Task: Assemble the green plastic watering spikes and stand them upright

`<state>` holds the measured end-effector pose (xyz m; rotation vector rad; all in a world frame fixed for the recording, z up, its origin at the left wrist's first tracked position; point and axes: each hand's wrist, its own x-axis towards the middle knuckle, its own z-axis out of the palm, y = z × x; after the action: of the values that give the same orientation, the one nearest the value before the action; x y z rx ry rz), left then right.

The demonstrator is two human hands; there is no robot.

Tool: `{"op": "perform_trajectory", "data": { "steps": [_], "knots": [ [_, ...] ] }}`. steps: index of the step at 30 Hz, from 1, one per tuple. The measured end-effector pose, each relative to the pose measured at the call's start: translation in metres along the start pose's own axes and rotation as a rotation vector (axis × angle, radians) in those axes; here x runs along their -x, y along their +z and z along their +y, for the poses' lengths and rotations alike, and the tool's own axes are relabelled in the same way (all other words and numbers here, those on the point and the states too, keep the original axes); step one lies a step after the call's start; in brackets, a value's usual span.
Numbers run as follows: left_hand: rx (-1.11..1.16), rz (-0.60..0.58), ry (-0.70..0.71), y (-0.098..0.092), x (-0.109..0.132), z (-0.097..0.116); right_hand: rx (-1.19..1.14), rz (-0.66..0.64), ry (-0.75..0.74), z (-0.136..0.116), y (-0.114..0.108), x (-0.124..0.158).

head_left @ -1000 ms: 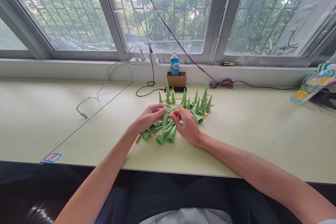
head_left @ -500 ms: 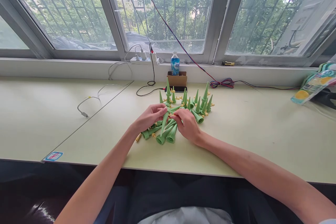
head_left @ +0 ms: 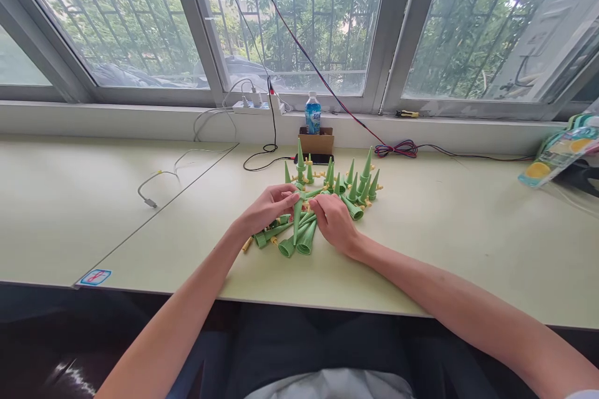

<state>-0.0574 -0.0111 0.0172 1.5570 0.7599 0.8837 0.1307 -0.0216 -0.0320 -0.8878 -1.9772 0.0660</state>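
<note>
Between the fingers of my left hand (head_left: 271, 207) is a green plastic watering spike (head_left: 297, 222), its tip pointing down toward me. My right hand (head_left: 337, 223) is closed at the side of that spike, pinching a small yellow valve (head_left: 307, 206) that is mostly covered by the fingers. Below both hands lie loose green spikes, two with open threaded ends (head_left: 304, 248) facing me. Behind them several spikes with yellow valves stand tip up, among them a tall one (head_left: 366, 168) at the right.
A blue-labelled bottle (head_left: 312, 113) stands in a small cardboard box (head_left: 324, 139) by the sill, with a dark phone (head_left: 318, 159) before it. Cables (head_left: 397, 148) run along the table's back. A white cable (head_left: 150, 202) lies left, and a plastic package (head_left: 556, 153) sits far right.
The held spike has turned slightly, its tip swinging to the right and now pointing more straight down. Both hands stay in nearly the same place.
</note>
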Motion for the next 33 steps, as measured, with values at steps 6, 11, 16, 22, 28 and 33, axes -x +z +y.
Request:
{"op": "perform_trajectory", "data": {
  "steps": [6,11,16,22,28,33],
  "knots": [
    [0.066,0.048,0.001,-0.002,-0.001,-0.001,-0.123,0.059,-0.007,-0.002,-0.001,0.0],
    [0.105,0.05,-0.015,-0.003,-0.001,0.0,-0.196,0.067,-0.041,-0.002,-0.003,-0.001],
    [0.142,0.054,-0.027,-0.002,-0.001,0.001,-0.228,0.08,-0.073,-0.001,-0.004,-0.001],
    [0.071,0.008,-0.055,0.0,0.001,0.001,-0.224,0.037,-0.072,0.005,-0.001,0.001],
    [-0.027,0.035,-0.052,0.0,0.0,0.0,-0.181,0.028,-0.064,0.008,0.0,0.002],
    [-0.029,0.02,-0.023,0.002,0.0,0.0,-0.151,0.016,-0.06,0.007,-0.002,0.001]
  ]
}}
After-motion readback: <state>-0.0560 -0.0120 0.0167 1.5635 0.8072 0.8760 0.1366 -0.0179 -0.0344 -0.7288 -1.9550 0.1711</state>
